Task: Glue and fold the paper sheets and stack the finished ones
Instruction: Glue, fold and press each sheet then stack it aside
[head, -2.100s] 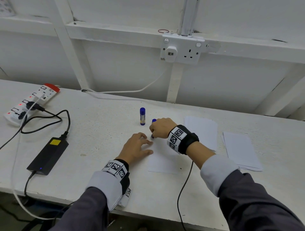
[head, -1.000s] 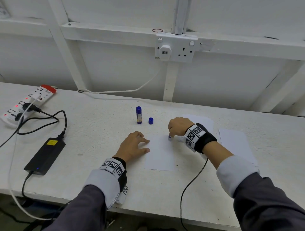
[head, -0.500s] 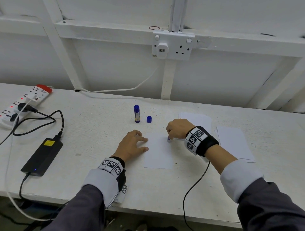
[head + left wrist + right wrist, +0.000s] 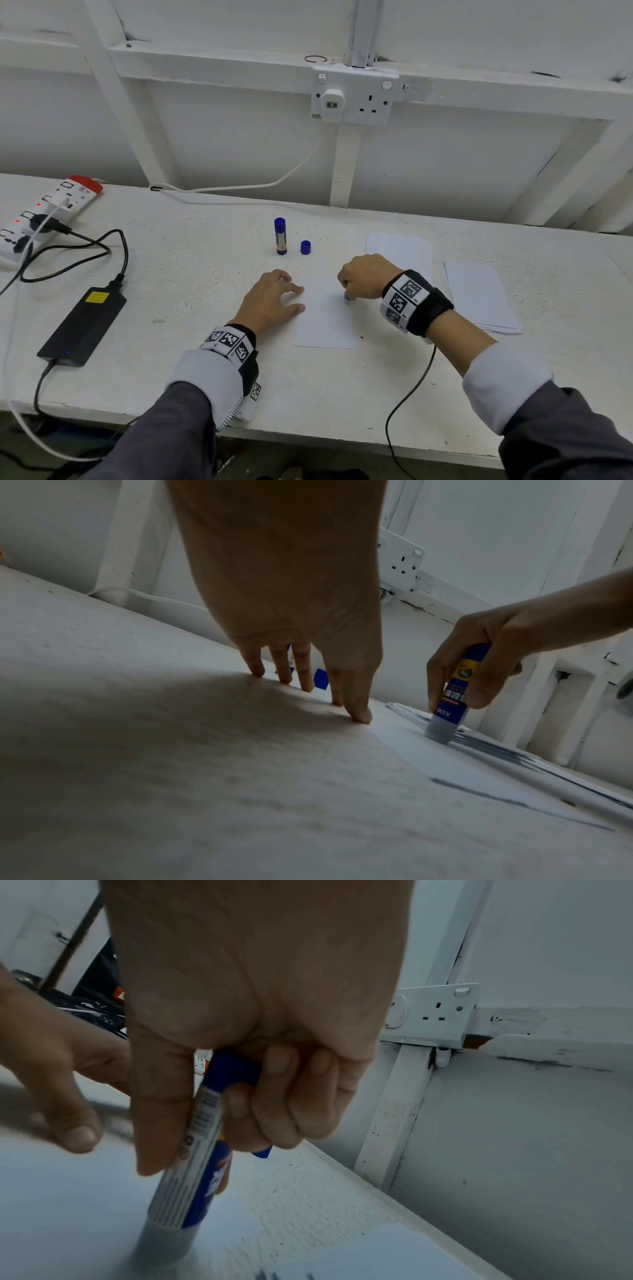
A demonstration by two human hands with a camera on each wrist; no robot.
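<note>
While the paper sheet point(image 4: 323, 318) is pinned flat on the tabletop point(image 4: 191, 274) by spread left hand point(image 4: 270, 303) fingers, glue is applied.
Glue stick point(image 4: 452, 696) is gripped upright in curled right hand point(image 4: 364, 277) fingers, tip on the sheet.

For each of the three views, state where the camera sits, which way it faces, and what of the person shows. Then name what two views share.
Head: worn on the head, facing forward and down at the table; both forearms, left hand and right hand show.
Left wrist: low along the left hand's fingers, toward the wall socket.
Right wrist: along the right hand gripping the glue stick, tip on the paper sheet.
Shared: both wrist views show the glue stick and socket.
</note>
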